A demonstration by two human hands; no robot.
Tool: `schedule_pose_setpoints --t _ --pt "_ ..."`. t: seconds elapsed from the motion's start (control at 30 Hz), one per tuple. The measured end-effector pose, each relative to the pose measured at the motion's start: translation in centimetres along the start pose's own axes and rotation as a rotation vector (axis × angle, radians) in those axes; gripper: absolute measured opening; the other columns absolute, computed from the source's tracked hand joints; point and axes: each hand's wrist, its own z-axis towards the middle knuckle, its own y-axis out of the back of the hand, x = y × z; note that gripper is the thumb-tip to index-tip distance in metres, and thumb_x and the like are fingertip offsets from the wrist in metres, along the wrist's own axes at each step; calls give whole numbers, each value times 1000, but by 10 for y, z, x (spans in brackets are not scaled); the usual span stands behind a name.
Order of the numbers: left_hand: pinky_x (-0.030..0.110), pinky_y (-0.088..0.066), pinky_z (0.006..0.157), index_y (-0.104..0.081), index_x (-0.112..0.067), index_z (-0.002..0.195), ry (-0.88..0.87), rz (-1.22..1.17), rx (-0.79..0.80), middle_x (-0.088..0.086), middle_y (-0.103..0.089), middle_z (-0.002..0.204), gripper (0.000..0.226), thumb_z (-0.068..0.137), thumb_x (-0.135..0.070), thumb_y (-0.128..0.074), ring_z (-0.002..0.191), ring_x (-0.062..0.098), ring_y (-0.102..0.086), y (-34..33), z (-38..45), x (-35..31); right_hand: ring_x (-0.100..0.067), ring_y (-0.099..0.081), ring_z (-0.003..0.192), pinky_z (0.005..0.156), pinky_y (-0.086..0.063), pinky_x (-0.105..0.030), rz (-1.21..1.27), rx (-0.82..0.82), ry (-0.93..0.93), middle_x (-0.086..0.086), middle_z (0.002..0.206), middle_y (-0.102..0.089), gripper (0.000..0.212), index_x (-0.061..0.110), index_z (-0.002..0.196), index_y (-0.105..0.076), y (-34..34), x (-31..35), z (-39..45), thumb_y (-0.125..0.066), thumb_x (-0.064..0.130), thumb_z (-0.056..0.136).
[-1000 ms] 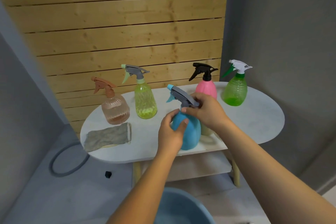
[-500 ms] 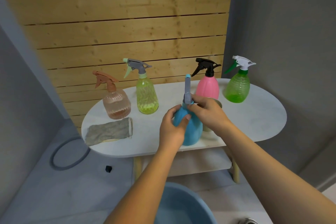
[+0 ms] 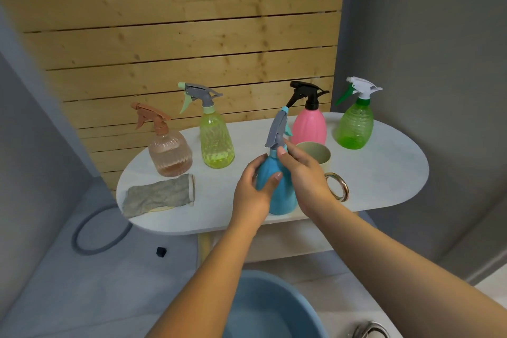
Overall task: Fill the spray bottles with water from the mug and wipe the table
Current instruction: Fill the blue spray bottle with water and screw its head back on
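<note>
- A white oval table (image 3: 384, 173) fills the middle of the frame, set against a wall of pale wooden planks (image 3: 192, 35), with grey wall to the right.
- At the centre, near the table's front edge, a blue spray bottle (image 3: 277, 189) stands upright.
- The left hand (image 3: 253, 189) wraps around the bottle's body from the left, fingers curled against its side and thumb across its front.
- The right hand (image 3: 304, 173) reaches in from the right and pinches the bottle's neck just under the grey trigger head (image 3: 277, 129); the head points away from the camera, toward the upper part of the frame.
- Just behind the right hand sits a beige mug (image 3: 319, 155), open top showing; its ring handle (image 3: 338, 186) sticks out toward the lower right.
- Along the back of the table, from left to right: a peach bottle (image 3: 170, 153) with a brown trigger, a yellow-green bottle (image 3: 216, 140) with a grey trigger, a pink bottle (image 3: 310, 126) with a black trigger, and a green bottle (image 3: 355, 126) with a white trigger.
- A grey cloth (image 3: 159, 195) lies flat on the left end of the table, in front of the peach bottle.
- At the bottom centre, below the forearms, is the rim of a blue basin (image 3: 274, 307).
- On the floor at lower left lies a grey ring (image 3: 82, 233), with a small black object (image 3: 161, 251) near it.
</note>
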Motion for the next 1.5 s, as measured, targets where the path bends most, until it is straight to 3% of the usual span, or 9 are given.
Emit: schedule_pose_setpoints --t 0.13,0.37,0.6,0.73,0.97,1.13,1.3,1.4,1.5 --pt "28 -49 93 -49 -26 131 5 -1 -11 -8 -58 127 50 85 -33 -67 113 10 -55 -1 1 0 -19 -61 108 97 -48 -36 42 3 -50 0 118 -66 26 33 117 -63 5 -1 2 -51 25 95" --pt "27 -47 96 -50 -27 130 18 -41 -38 -9 -57 129 47 86 -29 -66 116 9 -54 -4 -2 1 -23 -62 104 95 -50 -36 213 -135 -36 -6 107 -66 23 17 93 -59 -4 -3 1 -75 10 77" --pt "19 -47 87 -52 -28 127 41 -65 -32 -10 -59 125 46 85 -26 -68 112 5 -55 0 -1 0 -11 -54 117 103 -43 -35 -159 -10 184 5 123 -61 35 19 128 -56 4 -14 -3 -56 25 93" --pt "16 -46 85 -50 -27 130 25 -33 -42 -10 -58 126 50 84 -30 -69 113 7 -54 -1 -1 2 -9 -55 116 104 -43 -35 -155 -47 178 11 120 -62 30 19 124 -59 9 -15 1 -53 23 95" --pt "10 -44 78 -50 -25 131 26 -50 -49 -11 -56 126 50 85 -29 -68 110 4 -53 -1 -1 3 -12 -65 88 75 -51 -21 -44 -95 137 5 91 -70 14 28 97 -66 9 -14 -11 -69 23 84" --pt "14 -47 81 -51 -24 132 25 -62 -48 -8 -57 128 52 84 -28 -69 113 6 -55 -2 -1 3 -6 -59 108 92 -48 -24 -214 15 266 7 114 -65 37 23 116 -59 25 -16 -15 -70 12 83" --pt "30 -52 90 -55 -26 124 24 -36 -36 -6 -64 116 42 84 -30 -69 106 11 -61 -2 -1 6 4 -50 120 96 -40 -11 -232 91 335 11 129 -56 36 19 117 -58 33 -19 -23 -69 10 84" --pt "12 -50 75 -54 -28 116 19 -72 -21 -15 -65 103 36 84 -27 -70 94 -2 -62 -3 -3 2 2 -48 123 99 -41 -14 -251 116 350 13 128 -56 30 16 109 -60 34 -15 -20 -52 -3 87" --pt "3 -44 68 -50 -32 115 20 -77 -24 -26 -59 100 37 84 -26 -69 89 -12 -57 -5 -4 -1 -1 -58 107 98 -46 -22 -181 52 297 9 110 -61 18 17 100 -56 30 -5 -11 -51 2 92"
